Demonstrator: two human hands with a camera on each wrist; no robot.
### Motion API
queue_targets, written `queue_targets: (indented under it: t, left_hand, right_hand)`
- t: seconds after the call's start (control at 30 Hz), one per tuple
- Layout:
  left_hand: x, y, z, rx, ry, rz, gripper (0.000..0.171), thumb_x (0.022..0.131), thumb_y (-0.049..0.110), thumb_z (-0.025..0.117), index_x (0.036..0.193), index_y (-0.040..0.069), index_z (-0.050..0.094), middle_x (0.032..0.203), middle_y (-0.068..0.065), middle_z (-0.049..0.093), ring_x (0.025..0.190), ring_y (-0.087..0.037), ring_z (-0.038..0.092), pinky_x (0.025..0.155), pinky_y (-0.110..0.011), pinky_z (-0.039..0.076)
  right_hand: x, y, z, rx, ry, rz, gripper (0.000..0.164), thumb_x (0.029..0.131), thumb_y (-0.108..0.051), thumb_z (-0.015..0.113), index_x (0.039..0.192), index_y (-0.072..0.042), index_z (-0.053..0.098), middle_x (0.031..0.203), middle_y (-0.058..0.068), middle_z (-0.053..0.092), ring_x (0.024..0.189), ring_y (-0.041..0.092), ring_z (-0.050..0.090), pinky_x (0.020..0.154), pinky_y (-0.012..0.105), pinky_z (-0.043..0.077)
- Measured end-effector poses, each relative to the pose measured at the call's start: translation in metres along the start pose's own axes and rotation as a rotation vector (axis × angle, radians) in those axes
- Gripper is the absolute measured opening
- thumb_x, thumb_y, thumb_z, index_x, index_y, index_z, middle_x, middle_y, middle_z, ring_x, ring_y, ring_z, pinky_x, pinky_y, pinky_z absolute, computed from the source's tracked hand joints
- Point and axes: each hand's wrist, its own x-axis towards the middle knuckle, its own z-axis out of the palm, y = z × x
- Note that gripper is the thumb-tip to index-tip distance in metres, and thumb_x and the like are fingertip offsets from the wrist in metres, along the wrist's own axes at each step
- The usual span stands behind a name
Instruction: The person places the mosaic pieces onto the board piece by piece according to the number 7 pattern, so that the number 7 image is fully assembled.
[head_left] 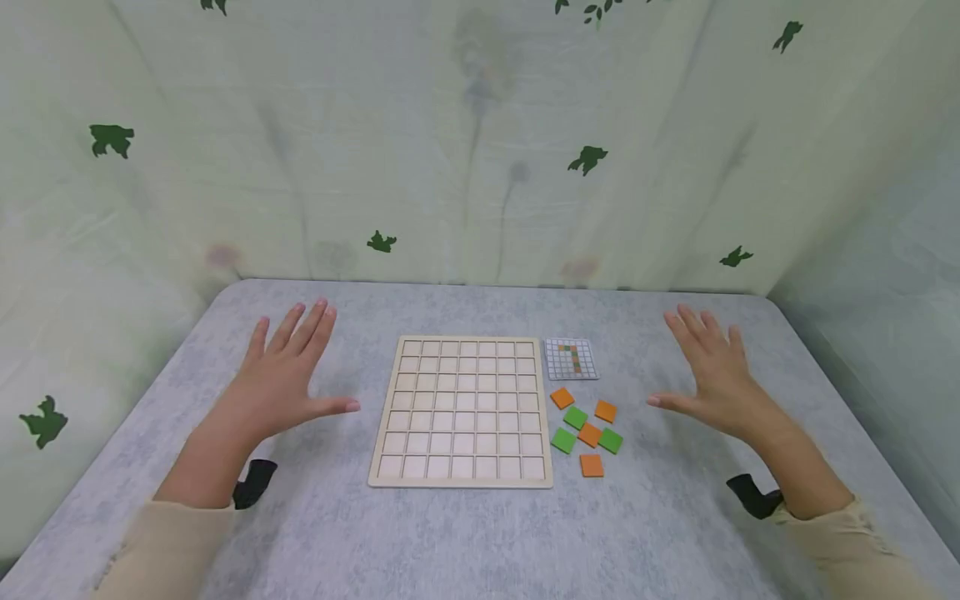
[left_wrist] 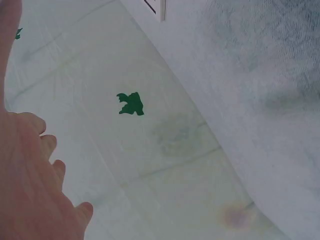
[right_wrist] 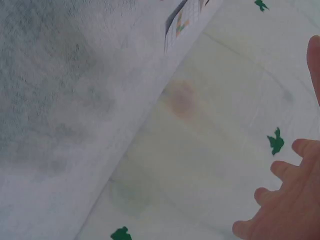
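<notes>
A wooden grid board (head_left: 466, 412) with pale square cells lies flat in the middle of the table. Right of it, several loose square tiles are scattered, among them an orange tile (head_left: 592, 466) and a green tile (head_left: 564, 440). Behind the tiles lies a small pattern card (head_left: 572, 359) printed with a grid and coloured squares. My left hand (head_left: 281, 383) is held over the table left of the board, fingers straight and thumb spread, holding nothing. On the other side my right hand (head_left: 712, 383) is spread the same way, right of the tiles and touching none of them.
The grey mottled table (head_left: 465, 542) ends at a back edge against a pale curtain (head_left: 450, 167) with green bird-like shapes. Similar fabric hangs at both sides. Black straps (head_left: 255, 483) show at the wrists.
</notes>
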Motion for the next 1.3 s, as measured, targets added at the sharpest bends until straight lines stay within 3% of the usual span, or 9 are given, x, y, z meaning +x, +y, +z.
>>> queue_targets:
  t: [0.13,0.27,0.4,0.53,0.83,1.0,1.3]
  left_hand:
    - [0.000,0.007,0.010,-0.125,0.092,0.046,0.116,0.068,0.065,0.062,0.144,0.007,-0.003,0.150,-0.010,-0.002,0.135,-0.028,-0.002,0.103,-0.051,-0.002]
    - [-0.002,0.022,0.023,-0.332,0.139,0.035,0.120,0.065,0.055,0.072,0.144,0.006,-0.004,0.149,-0.011,-0.001,0.134,-0.030,0.003,0.103,-0.053,0.009]
    - [-0.004,0.038,0.036,-0.550,0.090,-0.030,0.122,0.064,0.046,0.077,0.144,0.013,-0.009,0.149,-0.007,-0.006,0.134,-0.030,0.000,0.099,-0.057,0.015]
    - [-0.007,0.050,0.049,-0.671,0.006,-0.086,0.124,0.063,0.042,0.079,0.143,0.017,-0.013,0.149,-0.007,-0.008,0.134,-0.031,-0.002,0.098,-0.060,0.015]
    - [-0.020,0.053,0.075,-0.725,-0.204,-0.113,0.125,0.058,0.053,0.078,0.144,0.003,0.001,0.147,-0.018,0.004,0.132,-0.036,0.004,0.100,-0.055,0.015]
    - [-0.024,0.050,0.082,-0.712,-0.234,-0.090,0.124,0.055,0.057,0.076,0.143,-0.001,0.010,0.144,-0.022,0.013,0.130,-0.041,0.009,0.098,-0.058,0.018]
    - [-0.025,0.050,0.089,-0.691,-0.238,-0.068,0.124,0.054,0.060,0.076,0.142,-0.002,0.015,0.144,-0.018,0.013,0.130,-0.036,0.008,0.099,-0.055,0.019]
  right_hand:
    - [0.003,-0.006,0.014,0.185,-0.014,-0.010,0.102,0.071,-0.036,0.075,0.145,-0.006,0.011,0.145,0.021,0.014,0.130,0.041,0.011,0.097,0.062,0.008]
    - [0.004,-0.013,0.031,0.362,-0.091,0.064,0.093,0.075,-0.030,0.073,0.144,-0.007,0.015,0.144,0.019,0.018,0.128,0.039,0.019,0.095,0.059,0.022]
    - [0.005,-0.017,0.051,0.484,-0.167,0.139,0.085,0.077,-0.024,0.071,0.142,-0.006,0.019,0.140,0.018,0.026,0.121,0.036,0.031,0.092,0.054,0.032]
    - [0.006,-0.016,0.067,0.553,-0.214,0.165,0.076,0.078,-0.022,0.070,0.138,-0.002,0.028,0.132,0.019,0.037,0.110,0.034,0.043,0.087,0.048,0.039]
    - [0.003,-0.013,0.085,0.526,-0.223,0.155,0.045,0.079,-0.023,0.069,0.116,-0.002,0.054,0.112,0.011,0.053,0.098,0.026,0.050,0.083,0.043,0.042]
    - [0.004,-0.013,0.088,0.509,-0.215,0.151,0.033,0.079,-0.020,0.070,0.107,-0.007,0.058,0.106,0.005,0.052,0.095,0.021,0.049,0.082,0.041,0.042]
    - [0.010,-0.016,0.081,0.475,-0.243,0.184,0.025,0.082,-0.017,0.067,0.102,-0.006,0.058,0.101,0.006,0.053,0.090,0.021,0.050,0.077,0.037,0.044]
